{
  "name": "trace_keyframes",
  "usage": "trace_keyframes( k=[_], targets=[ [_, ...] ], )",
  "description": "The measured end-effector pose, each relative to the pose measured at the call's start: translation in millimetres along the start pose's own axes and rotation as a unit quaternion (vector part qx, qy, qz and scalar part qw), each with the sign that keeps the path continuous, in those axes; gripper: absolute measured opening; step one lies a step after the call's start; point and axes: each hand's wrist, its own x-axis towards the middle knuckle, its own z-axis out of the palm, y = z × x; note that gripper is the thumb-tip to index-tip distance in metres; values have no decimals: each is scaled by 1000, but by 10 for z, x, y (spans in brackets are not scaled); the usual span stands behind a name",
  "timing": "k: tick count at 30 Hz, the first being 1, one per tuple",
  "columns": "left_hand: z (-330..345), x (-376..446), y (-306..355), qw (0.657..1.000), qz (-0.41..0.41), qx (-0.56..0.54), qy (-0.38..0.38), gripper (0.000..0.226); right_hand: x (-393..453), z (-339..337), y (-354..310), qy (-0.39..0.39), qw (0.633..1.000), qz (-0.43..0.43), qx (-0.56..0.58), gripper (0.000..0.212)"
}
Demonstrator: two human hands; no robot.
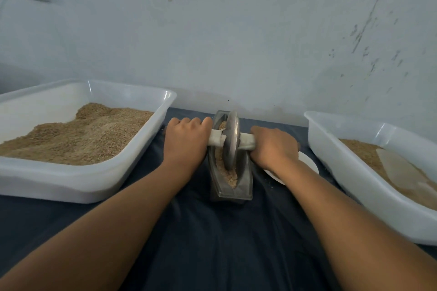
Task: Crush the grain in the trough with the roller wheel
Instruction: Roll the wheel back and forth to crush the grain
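A narrow metal trough (pixel 246 185) stands lengthwise on the dark cloth at the centre, with pale crushed grain (pixel 230 176) lying along its groove. A grey metal roller wheel (pixel 231 142) sits upright in the groove, toward the far half. A light wrapped handle bar (pixel 216 140) runs through the wheel's hub. My left hand (pixel 186 140) grips the bar's left end and my right hand (pixel 272 146) grips the right end (pixel 248 142), fingers curled round it.
A large white plastic tub (pixel 132 156) of brown grain stands at the left. Another white tub (pixel 350 170) at the right holds grain and a pale scoop (pixel 399 170). A small white plate (pixel 309 163) lies under my right wrist. A blue-grey wall rises just behind the trough.
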Motion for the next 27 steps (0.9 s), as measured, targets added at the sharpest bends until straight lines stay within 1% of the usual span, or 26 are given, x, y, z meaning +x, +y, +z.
trace_keyframes(
  k=[3,6,8,12,15,17,20,22,24,27],
  targets=[
    [68,83,6,1000,-1,-1,-3,30,139,-9,20,-57,998,9,14,6],
    [134,144,-7,1000,-4,5,-9,31,258,-50,28,-95,995,-8,-1,9],
    [188,181,-16,1000,-2,9,0,31,331,-90,33,-121,993,-13,-2,9],
    [236,289,-20,1000,6,15,10,27,462,-120,47,-177,984,-7,12,17],
    [238,378,1,1000,15,22,9,22,530,-97,82,-221,974,6,39,29],
    [246,390,10,1000,12,23,17,19,569,-88,93,-234,971,6,46,33],
    [263,357,15,999,11,19,23,14,582,-93,86,-225,974,-1,35,25],
    [244,336,19,999,10,20,27,16,556,-84,81,-203,979,-4,24,17],
    [207,294,25,999,7,22,29,17,493,-40,80,-163,986,-1,21,12],
    [151,209,28,999,4,16,28,12,370,33,75,-95,995,7,27,9]
  ],
)
